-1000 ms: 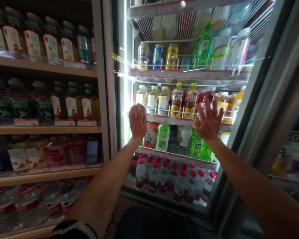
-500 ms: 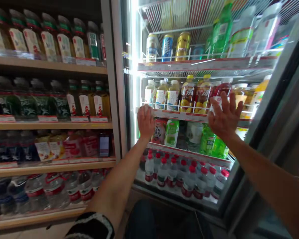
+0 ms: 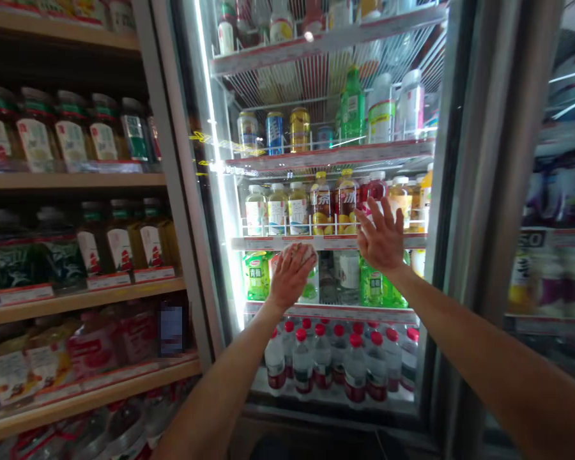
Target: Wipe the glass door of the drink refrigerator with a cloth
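My left hand (image 3: 286, 284) is closed over a crumpled pale cloth (image 3: 309, 253), against the glass door (image 3: 328, 306) of a lit drinks fridge. Its fingers are at the level of the shelf edge with price strips, and the palm side is hidden. Higher up and to the right, my right hand (image 3: 381, 239) has its fingers spread and holds nothing. It is at the glass in front of the bottles, but I cannot tell whether it touches. Behind the hands are tea bottles (image 3: 321, 203) and green drink bottles (image 3: 372, 284).
Red-capped water bottles (image 3: 303, 361) stand on the fridge floor. Cans (image 3: 275, 132) are on a wire shelf above. To the left, wooden shelves (image 3: 76, 181) hold several rows of bottles. A metal door frame (image 3: 489, 191) and another fridge are on the right.
The view has shifted up and to the right. My left hand with the cloth has moved rightward across the glass, closer to my right hand, which stays spread.
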The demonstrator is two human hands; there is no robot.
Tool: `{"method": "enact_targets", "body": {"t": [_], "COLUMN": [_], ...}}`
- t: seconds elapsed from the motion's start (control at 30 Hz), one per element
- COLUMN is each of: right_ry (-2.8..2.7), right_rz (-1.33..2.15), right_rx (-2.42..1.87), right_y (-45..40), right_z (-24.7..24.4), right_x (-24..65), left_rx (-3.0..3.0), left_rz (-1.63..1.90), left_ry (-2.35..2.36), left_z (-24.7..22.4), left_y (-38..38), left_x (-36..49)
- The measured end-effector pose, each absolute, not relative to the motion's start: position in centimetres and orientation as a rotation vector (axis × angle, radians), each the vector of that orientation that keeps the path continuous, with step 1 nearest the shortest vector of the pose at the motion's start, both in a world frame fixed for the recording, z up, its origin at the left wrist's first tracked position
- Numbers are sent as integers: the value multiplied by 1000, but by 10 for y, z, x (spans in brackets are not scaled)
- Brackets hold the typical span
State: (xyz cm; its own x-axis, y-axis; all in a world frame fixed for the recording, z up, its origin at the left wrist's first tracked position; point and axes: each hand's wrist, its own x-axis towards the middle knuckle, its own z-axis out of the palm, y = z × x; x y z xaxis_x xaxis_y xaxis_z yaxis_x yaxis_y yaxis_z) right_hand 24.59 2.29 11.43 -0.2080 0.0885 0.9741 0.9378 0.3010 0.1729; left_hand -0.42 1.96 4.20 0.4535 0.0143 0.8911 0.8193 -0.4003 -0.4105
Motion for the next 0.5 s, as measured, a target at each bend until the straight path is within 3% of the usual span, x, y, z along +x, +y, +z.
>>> {"method": "enact_targets", "body": {"t": [0.23,0.5], "right_ry": [-1544,-1573], "right_rz": [-1021,-998], "right_rx": [-989,-1003], "right_y": [23,22], "right_z": [114,115], "right_x": [243,245], "left_rx": [-1207,-1731], "left_rz": [-1674,-1132], "left_ry": [-1175,-776], "left_z": [61,32], "left_y": [34,22], "left_x": [-72,9]}}
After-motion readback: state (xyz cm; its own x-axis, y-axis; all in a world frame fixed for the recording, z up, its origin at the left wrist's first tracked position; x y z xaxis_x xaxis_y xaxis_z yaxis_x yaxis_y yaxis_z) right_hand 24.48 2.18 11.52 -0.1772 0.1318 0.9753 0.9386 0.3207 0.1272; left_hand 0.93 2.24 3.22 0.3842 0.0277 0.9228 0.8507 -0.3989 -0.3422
